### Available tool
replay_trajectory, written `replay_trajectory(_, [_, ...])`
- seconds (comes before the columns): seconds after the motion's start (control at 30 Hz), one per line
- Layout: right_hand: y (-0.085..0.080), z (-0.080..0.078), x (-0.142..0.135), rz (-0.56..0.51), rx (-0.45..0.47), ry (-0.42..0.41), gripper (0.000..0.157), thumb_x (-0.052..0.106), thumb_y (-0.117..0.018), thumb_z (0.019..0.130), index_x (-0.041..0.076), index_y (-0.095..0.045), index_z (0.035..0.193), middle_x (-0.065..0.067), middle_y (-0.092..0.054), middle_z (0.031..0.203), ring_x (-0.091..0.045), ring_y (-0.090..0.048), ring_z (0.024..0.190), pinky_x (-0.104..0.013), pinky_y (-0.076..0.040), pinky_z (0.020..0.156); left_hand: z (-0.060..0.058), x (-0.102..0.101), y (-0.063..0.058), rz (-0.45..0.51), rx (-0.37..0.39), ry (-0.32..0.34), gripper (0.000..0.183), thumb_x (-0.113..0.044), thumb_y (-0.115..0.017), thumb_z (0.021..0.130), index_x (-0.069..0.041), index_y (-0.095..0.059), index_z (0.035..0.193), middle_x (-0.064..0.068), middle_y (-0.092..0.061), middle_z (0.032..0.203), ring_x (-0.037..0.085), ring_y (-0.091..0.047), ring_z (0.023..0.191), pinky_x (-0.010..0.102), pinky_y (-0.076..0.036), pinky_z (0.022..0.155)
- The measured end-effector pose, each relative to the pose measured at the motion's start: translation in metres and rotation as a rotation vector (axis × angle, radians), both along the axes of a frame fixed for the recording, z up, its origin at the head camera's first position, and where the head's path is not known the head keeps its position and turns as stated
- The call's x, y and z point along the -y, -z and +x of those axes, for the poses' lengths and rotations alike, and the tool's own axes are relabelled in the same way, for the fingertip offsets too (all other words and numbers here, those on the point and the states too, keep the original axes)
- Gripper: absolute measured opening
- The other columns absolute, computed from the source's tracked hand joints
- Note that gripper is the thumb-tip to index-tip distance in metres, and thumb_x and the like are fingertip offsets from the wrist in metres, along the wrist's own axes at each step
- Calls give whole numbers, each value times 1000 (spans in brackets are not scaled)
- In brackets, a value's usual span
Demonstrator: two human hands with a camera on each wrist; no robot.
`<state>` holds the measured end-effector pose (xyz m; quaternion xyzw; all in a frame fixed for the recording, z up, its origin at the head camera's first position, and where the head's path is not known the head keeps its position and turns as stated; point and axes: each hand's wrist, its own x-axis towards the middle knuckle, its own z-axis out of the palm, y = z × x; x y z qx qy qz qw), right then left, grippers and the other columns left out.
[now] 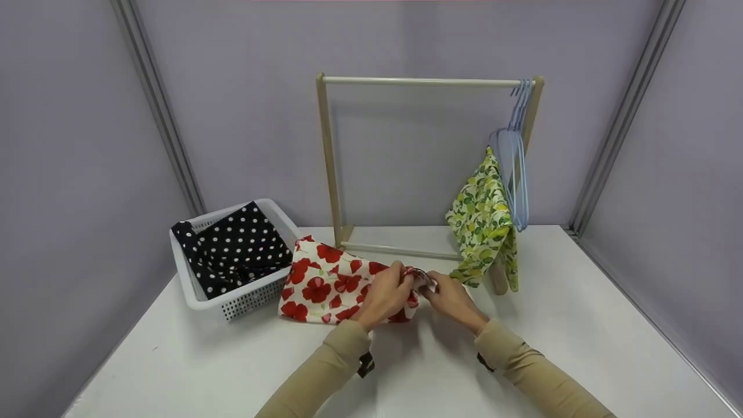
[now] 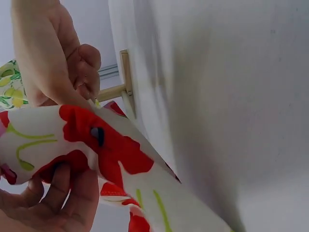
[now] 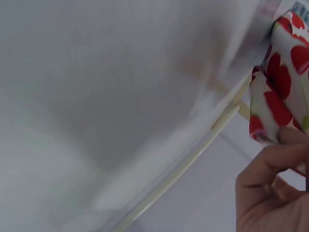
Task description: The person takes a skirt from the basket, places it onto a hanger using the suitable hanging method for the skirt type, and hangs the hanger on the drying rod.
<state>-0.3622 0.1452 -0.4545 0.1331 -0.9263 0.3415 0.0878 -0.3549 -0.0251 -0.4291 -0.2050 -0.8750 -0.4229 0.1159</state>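
Note:
A white cloth with red flowers (image 1: 334, 284) lies spread over the table, its right end bunched up between the two hands. My left hand (image 1: 383, 296) grips the bunched part from the left, fingers curled into the fabric. From the other side my right hand (image 1: 451, 299) pinches the gathered edge with thumb and fingers. In the left wrist view the left hand's fingers (image 2: 65, 193) press into a fold, and the right hand (image 2: 53, 63) meets the cloth above. The right wrist view has the cloth's folded end (image 3: 285, 92) over the right hand (image 3: 270, 188).
At the left a white plastic basket (image 1: 188, 278) holds a black polka-dot cloth (image 1: 241, 244). Behind the hands stands a wooden rack with a white rail (image 1: 421, 81). Several light-blue hangers (image 1: 516, 119) and a green-and-yellow lemon-print cloth (image 1: 482, 209) hang at its right end.

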Motion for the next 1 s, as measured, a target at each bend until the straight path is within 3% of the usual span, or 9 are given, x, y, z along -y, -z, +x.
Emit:
replay_trajectory(0.1, [-7,-4,1,-120,65,-17,21,19,-47,94,24,-61,109,-9,-64,74,-17,-54,49,-34,-45,45,1,1,-3,0,-13,-9,13,-24,-50,90,-15,-52,80,-3,-51,70,11,-47,61,25,-39,52])
replay_trajectory(0.23, [-17,-9,6,-460,213,-58,26,11,-37,96,12,-60,108,-15,-63,80,-26,-64,64,-39,-52,52,1,0,-8,26,-26,-8,15,-26,-52,87,-16,-53,76,-3,-51,68,11,-47,59,25,-39,52])
replay_trajectory(0.37, [-27,-12,11,-795,359,-58,29,15,-36,95,1,-58,107,-14,-62,95,-29,-62,88,-40,-52,72,2,-4,-9,19,-64,-3,14,-25,-52,87,-16,-53,77,-3,-50,70,11,-47,62,26,-39,54])
replay_trajectory(0.5, [-37,-15,10,-997,430,-7,35,24,-38,95,-4,-55,107,-14,-59,96,-26,-58,88,-39,-50,76,3,-9,-7,5,-73,2,10,-23,-54,84,-16,-52,77,-4,-49,71,11,-46,64,25,-39,56])
replay_trajectory(0.6, [-44,-16,7,-982,369,15,35,23,-46,94,-5,-52,114,-18,-56,103,-21,-58,86,-35,-50,75,5,-15,-4,-11,-81,36,8,-21,-56,81,-17,-53,75,-6,-50,71,10,-47,65,24,-39,57])
replay_trajectory(0.73, [-54,-18,-1,-817,226,43,39,6,-51,89,1,-47,128,-20,-54,117,-22,-57,94,-28,-50,73,9,-23,-1,-52,-102,122,8,-26,-57,84,-19,-55,79,-9,-53,76,10,-51,71,22,-42,62])
replay_trajectory(0.87, [-57,-25,-15,-611,78,99,49,-7,-46,85,7,-46,132,-18,-52,124,-26,-53,106,-31,-47,81,8,-18,2,-109,-39,169,13,-34,-56,88,-22,-58,90,-11,-55,84,9,-53,80,23,-45,70])
replay_trajectory(1.0, [-46,-34,-35,-419,-2,158,53,-9,-42,83,10,-46,133,-13,-46,132,-25,-46,116,-35,-42,86,-4,2,8,-186,59,136,14,-33,-57,88,-19,-60,90,-9,-56,81,9,-52,73,24,-45,64])
